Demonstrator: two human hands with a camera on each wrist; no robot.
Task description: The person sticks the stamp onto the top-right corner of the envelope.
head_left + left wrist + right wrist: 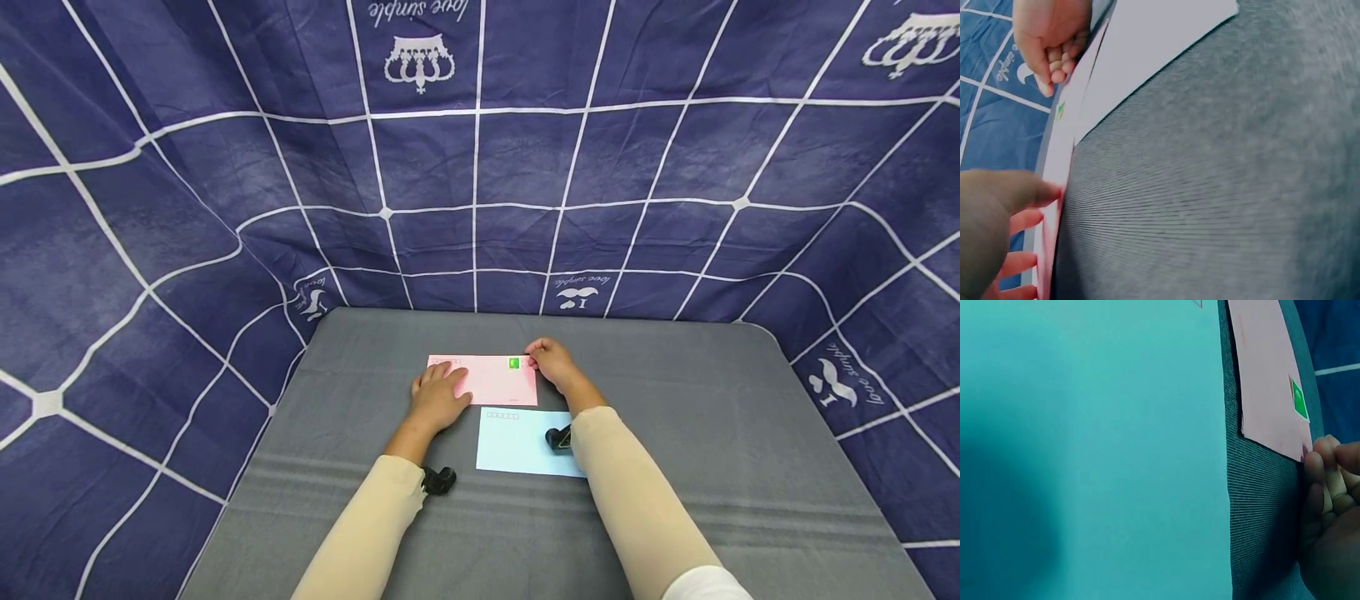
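A pink envelope (495,383) with a green stamp (513,363) near its upper right corner lies flat on the grey table. On its left end my left hand (439,402) rests with the fingers spread. My right hand (553,364) is at the upper right corner, its fingers curled and thumb and fingertips pinching the edge there. A light blue envelope (517,442) lies just nearer to me, partly under my right forearm. In the right wrist view that blue envelope (1097,456) fills the left side, and the pink envelope (1266,381) shows beyond it.
Around the envelopes spreads the grey cloth-covered table (360,358). A dark blue curtain (525,158) with white lines hangs behind and at both sides. Black wrist cameras (438,481) sit at the sleeve ends, the right one above the blue envelope.
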